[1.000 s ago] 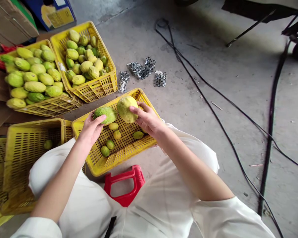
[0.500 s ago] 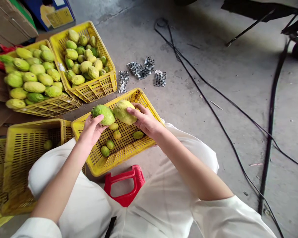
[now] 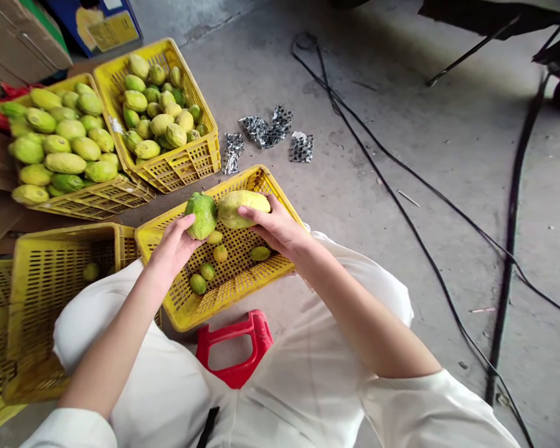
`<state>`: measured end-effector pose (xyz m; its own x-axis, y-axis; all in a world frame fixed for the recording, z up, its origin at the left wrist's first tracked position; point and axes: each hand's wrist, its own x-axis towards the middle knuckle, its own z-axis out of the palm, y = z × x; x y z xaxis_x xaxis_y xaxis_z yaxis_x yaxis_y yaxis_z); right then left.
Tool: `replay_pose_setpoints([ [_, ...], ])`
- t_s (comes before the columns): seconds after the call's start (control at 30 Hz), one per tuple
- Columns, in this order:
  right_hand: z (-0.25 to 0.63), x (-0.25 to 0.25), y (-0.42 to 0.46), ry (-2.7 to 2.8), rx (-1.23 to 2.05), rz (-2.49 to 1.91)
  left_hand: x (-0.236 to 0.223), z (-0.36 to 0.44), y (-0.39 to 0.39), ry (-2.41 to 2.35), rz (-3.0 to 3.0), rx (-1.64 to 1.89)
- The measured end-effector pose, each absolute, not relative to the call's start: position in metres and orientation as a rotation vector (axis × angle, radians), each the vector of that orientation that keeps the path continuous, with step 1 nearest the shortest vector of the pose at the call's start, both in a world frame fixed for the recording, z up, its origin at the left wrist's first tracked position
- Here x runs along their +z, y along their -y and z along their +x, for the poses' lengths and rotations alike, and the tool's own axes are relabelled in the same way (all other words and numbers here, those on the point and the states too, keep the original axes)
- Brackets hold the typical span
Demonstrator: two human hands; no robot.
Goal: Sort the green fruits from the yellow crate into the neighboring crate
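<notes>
The low yellow crate is the landmark, and both hands are above it. The left hand has its thumb and fingers partly curled around a bumpy green fruit, over the middle of the crate. The right hand is closed about as far on a longer pale yellow fruit, thumb on the near side. The two fruits are side by side — whether they touch, I cannot tell. Inside the crate lie small fruits, mostly in its nearer half. Beyond the crate, up and to the left, stand two filled crates; directly left of it is a deeper crate with a green fruit in it. Silver wrappers lie past its far side, a red stool just on its near side, and black cables well to its right.
</notes>
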<state>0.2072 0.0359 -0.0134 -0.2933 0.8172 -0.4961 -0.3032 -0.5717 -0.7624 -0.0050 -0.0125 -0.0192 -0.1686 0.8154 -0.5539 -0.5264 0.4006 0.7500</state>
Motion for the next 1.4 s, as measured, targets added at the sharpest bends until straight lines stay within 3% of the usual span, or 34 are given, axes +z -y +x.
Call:
replay_pose_setpoints([
  [1.4, 0.203, -0.008, -0.036, 0.74, 2.037, -1.147, 0.005, 0.004, 0.001, -1.386, -0.17, 1.207],
])
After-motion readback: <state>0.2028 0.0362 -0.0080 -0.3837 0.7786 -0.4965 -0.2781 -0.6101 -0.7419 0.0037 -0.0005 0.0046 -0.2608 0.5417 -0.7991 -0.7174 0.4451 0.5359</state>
